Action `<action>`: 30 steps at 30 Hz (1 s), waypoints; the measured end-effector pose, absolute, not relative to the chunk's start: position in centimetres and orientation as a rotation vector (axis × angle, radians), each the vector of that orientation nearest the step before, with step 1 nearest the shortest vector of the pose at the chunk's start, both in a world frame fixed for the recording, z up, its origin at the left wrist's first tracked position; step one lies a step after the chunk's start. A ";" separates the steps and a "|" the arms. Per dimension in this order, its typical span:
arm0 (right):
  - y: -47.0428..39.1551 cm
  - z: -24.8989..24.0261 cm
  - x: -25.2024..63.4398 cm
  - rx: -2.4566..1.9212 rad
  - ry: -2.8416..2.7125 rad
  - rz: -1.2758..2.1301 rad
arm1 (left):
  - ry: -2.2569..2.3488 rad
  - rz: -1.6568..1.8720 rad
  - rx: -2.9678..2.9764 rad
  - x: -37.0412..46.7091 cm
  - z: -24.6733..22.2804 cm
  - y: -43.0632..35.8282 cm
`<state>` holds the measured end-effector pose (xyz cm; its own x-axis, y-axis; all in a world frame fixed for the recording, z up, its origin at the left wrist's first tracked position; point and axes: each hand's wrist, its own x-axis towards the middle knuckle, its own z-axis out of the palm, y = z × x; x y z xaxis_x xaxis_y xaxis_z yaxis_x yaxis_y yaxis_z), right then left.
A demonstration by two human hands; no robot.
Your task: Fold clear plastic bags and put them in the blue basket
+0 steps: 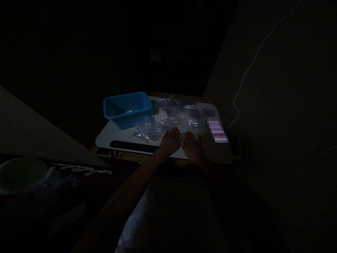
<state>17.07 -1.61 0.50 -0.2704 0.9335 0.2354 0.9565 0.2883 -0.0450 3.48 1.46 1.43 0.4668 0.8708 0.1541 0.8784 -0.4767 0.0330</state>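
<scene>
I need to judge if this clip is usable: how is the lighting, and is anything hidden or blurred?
Head view: very dark, only the small white table is lit; both hands, left hand and right hand, lie flat and visible beside clear plastic bags and a blue tub; a pixelated patch masks something; surroundings nearly black.

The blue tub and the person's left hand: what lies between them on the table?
In the head view, crumpled clear plastic bags lie between the blue tub and the left hand, on the white table.
</scene>
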 end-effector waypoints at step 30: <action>-1.7 0.5 16.8 -1.829 -2.254 -0.168 | -1.571 -0.249 -2.650 3.4 1.5 1.4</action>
<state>16.80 -1.72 0.49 -0.1921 0.9487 0.2512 0.9755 0.2126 -0.0570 3.37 1.39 1.47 0.4708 0.8669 0.1637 0.8751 -0.4825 0.0380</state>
